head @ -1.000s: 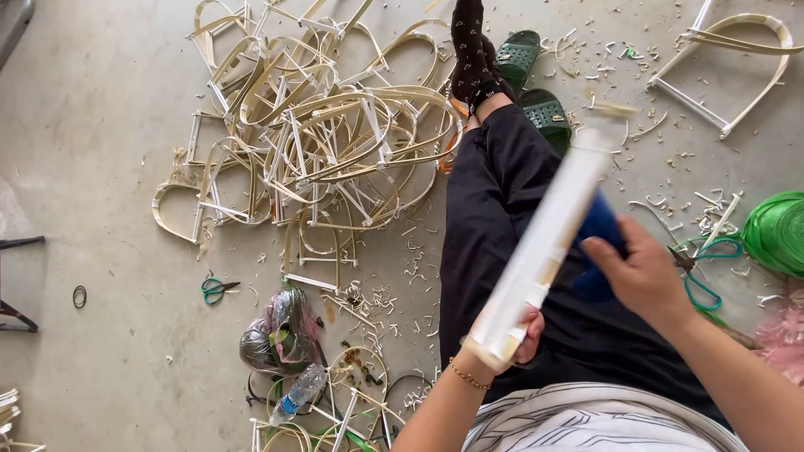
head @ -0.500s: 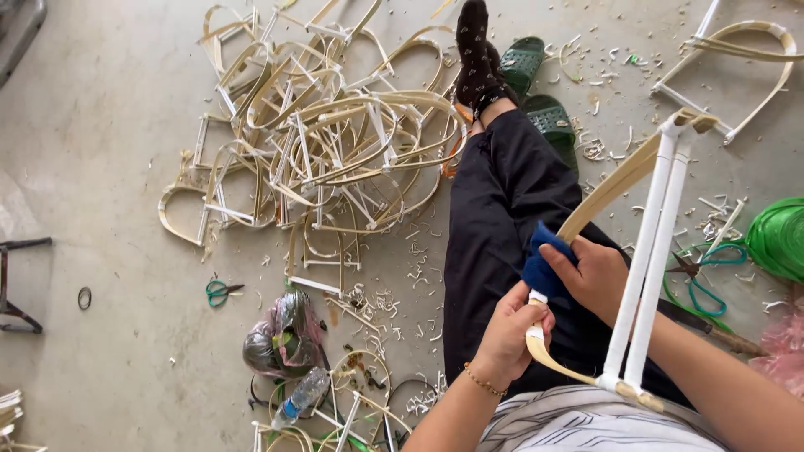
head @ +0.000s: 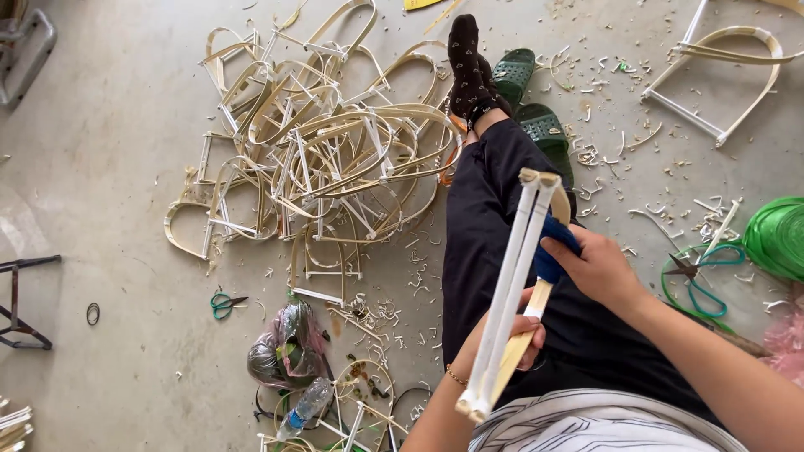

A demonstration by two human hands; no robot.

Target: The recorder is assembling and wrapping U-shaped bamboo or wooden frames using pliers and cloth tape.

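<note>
I hold a pale bamboo frame [head: 512,285], a curved strip with straight white bars, edge-on over my lap. My left hand [head: 521,336] grips its lower part near the curved strip. My right hand [head: 596,266] presses a blue pad [head: 550,248] against the frame's upper part. My leg in black trousers [head: 492,218] stretches out toward a dark patterned sock [head: 466,67].
A big heap of similar bamboo frames [head: 322,159] lies on the concrete floor to the left. Green sandals [head: 529,100] sit by my foot. Green-handled scissors [head: 224,303], a plastic bag [head: 286,351], a bottle [head: 303,407], a green tape roll [head: 777,236], another frame [head: 720,75] and shavings lie around.
The frame has been turned in my hands, from nearly face-on to edge-on, and shifted left. My right hand with the blue pad has moved up along it.
</note>
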